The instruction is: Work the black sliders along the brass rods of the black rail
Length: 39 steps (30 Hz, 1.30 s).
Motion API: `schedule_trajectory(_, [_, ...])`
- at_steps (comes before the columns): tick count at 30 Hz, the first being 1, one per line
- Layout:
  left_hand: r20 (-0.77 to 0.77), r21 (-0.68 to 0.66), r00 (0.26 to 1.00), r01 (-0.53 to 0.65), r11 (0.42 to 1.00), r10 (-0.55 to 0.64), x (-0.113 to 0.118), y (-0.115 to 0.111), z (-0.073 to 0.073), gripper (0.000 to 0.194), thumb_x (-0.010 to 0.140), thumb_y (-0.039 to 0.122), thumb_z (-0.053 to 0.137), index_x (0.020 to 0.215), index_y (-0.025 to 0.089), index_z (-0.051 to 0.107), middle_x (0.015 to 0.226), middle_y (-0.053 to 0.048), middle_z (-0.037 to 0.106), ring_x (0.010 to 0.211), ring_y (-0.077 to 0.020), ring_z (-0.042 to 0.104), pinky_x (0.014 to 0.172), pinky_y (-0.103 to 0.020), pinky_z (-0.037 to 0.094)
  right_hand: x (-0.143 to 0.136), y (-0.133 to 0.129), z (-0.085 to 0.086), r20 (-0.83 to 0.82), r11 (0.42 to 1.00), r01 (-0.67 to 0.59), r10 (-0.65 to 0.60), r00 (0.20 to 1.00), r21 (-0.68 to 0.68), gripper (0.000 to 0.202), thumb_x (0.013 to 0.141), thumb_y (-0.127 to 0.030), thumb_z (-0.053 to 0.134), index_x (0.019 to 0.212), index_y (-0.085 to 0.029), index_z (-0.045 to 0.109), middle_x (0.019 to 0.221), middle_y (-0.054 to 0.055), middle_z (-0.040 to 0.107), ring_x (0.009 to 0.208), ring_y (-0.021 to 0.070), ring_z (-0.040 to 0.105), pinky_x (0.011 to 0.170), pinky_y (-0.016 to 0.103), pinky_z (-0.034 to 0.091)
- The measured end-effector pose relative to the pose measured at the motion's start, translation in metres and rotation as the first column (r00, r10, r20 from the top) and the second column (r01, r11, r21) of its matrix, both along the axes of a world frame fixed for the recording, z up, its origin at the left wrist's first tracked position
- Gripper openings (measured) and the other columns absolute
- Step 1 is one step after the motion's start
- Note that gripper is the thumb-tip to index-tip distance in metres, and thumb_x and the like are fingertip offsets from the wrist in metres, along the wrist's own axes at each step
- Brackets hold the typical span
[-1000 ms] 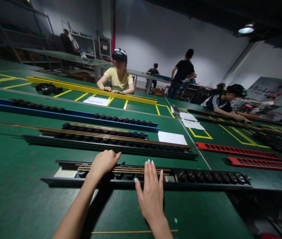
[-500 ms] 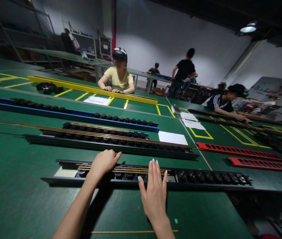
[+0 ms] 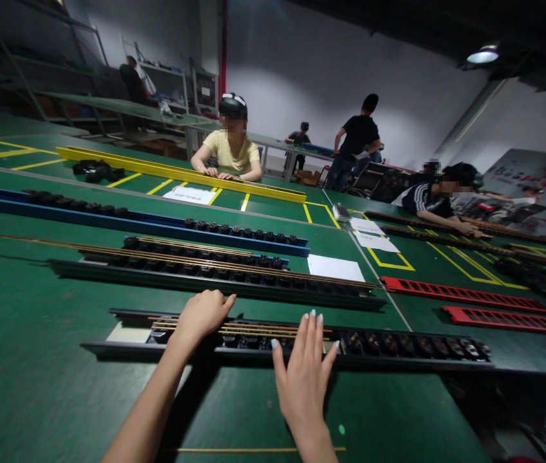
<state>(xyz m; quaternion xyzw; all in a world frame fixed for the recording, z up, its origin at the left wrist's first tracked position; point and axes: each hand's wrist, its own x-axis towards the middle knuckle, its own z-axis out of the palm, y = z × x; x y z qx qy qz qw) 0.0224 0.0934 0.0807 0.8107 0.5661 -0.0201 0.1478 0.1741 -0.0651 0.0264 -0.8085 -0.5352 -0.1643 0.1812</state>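
Observation:
A long black channel [image 3: 123,350] lies across the green table in front of me, with black blocks [image 3: 398,344] in a row inside its right half. Thin brass-coloured rods [image 3: 258,330] rest lengthwise over its middle. My left hand [image 3: 205,313] is closed over the channel's far wall, knuckles up and fingertips hidden from view. Palm down, my right hand [image 3: 304,376] lies over the near wall and the rods' right portion. Its fingers are stretched and spread, holding nothing. A single thin rod [image 3: 253,449] lies on the table close to me, passing behind my right wrist.
Behind lies another black channel [image 3: 215,283] with blocks and long rods, then a blue channel [image 3: 157,225] and a yellow one [image 3: 181,175]. Two red slotted rails [image 3: 509,318] lie to the right. White paper [image 3: 335,267] is on the table. Co-workers sit across from me.
My right hand has shifted slightly to the right along the channel, and its fingers have spread wider. My left hand stays in place on the channel.

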Motion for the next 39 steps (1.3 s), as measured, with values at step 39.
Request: schedule_trajectory(39, [0.002,0.0,1.0,-0.007,1.0,0.007,0.0,0.003,-0.005,0.064,0.09,0.054,0.022,0.076,0.016,0.072,0.087,-0.017,0.073,0.088,-0.0284,0.068,0.077,-0.036,0.048,-0.012,-0.001,-0.004,-0.058,0.989,-0.148,0.146,0.988,-0.028,0.061,0.097,-0.046,0.031,0.147,-0.012,0.026,0.151,0.009,0.03,0.141,0.0239,0.026,0.114,0.051,0.011])
